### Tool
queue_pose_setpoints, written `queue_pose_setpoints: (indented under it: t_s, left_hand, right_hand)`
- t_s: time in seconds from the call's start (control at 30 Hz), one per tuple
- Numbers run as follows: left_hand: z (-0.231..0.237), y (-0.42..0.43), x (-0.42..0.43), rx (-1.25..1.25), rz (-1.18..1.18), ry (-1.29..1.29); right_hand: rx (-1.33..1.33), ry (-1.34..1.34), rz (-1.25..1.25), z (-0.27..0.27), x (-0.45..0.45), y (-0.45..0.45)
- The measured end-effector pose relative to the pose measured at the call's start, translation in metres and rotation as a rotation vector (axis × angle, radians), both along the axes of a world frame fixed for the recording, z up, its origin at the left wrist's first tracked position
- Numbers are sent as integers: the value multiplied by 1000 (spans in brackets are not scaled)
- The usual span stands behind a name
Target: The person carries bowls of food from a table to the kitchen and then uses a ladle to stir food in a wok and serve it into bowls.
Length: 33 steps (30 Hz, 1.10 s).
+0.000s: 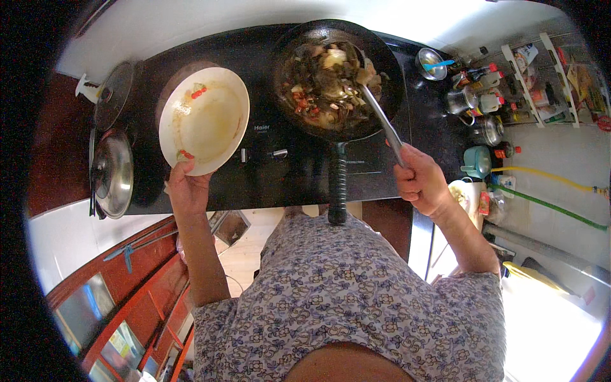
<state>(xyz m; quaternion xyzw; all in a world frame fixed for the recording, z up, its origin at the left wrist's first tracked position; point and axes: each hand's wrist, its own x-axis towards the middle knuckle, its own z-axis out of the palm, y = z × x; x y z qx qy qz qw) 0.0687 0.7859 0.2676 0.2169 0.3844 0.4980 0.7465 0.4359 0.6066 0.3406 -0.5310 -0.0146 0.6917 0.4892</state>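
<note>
My left hand (pixel 190 184) grips the near rim of a white dish (pixel 207 122) with red decorations, tilted above the left side of the black stovetop. Brownish wet residue marks its inside, and no food pieces lie in it. In my right hand (pixel 421 179) is the metal handle of a cooking utensil (pixel 382 117), either a spatula or a ladle. Its far end reaches into a dark wok (pixel 394 102), where the food hides its shape. Mixed cooked food (pixel 329 86) with dark, pale and red pieces fills the wok. The wok's black ribbed handle (pixel 338 184) points towards my body.
Two lids (pixel 114 174) (pixel 113 95) lean at the stove's left end. A small metal bowl (pixel 429 64) with a blue spoon sits at the back right. Several bottles (pixel 489 102), a teal cup (pixel 477 161) and a wall rack (pixel 539 81) line the right side. Stove knobs (pixel 280 153) face me.
</note>
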Motion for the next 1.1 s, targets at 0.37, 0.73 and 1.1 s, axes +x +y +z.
queue_pose_setpoints:
  t_s: [0.37,0.73,1.1]
  left_hand:
    - [8,-5,15,32,-13,23]
    - [7,-6,26,11,-54,22]
    - [21,-2,52,89,-141,-5]
  right_hand:
    - [181,-1318,211,-56,48,22]
    - [-228,-284,79,-71,23,4]
    - [85,769,-145,-29,36,-12]
